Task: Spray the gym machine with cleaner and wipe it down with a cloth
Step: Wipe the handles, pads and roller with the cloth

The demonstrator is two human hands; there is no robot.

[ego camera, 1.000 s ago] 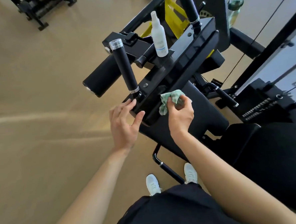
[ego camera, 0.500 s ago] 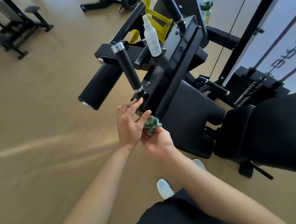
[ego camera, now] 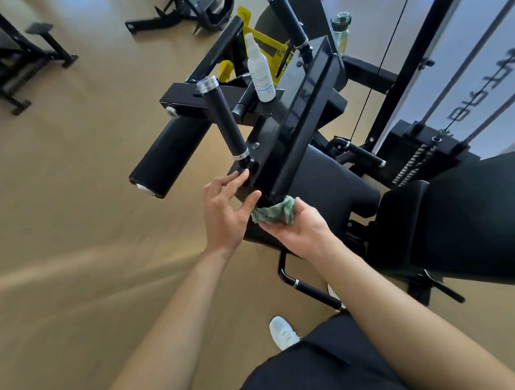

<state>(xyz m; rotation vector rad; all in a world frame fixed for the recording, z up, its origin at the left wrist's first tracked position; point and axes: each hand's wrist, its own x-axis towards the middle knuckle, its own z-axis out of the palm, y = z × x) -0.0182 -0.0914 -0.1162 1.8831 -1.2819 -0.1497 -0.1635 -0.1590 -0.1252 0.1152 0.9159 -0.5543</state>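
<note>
The black gym machine [ego camera: 299, 108] fills the middle of the view, with a glossy flat bar running toward me and an upright black handle [ego camera: 226, 123] at its near end. A white spray bottle [ego camera: 260, 71] stands on the machine's frame behind that handle. My right hand [ego camera: 299, 230] grips a bunched green cloth [ego camera: 277, 212] and presses it up against the underside of the bar's near end. My left hand [ego camera: 225, 210] rests with straight fingers on the corner of the bar beside the cloth, thumb touching the cloth's edge.
A black padded roller [ego camera: 169, 158] sticks out to the left. The black seat pad [ego camera: 468, 215] lies at right, the weight stack [ego camera: 413, 158] and cables behind it. A green-capped bottle [ego camera: 341, 28] stands at the back. Other gym frames [ego camera: 10, 68] sit on the tan floor far left.
My right hand moved the cloth from the top face of the bar down around its near end to the underside. My left hand stayed on the corner. My head shifted left and back.
</note>
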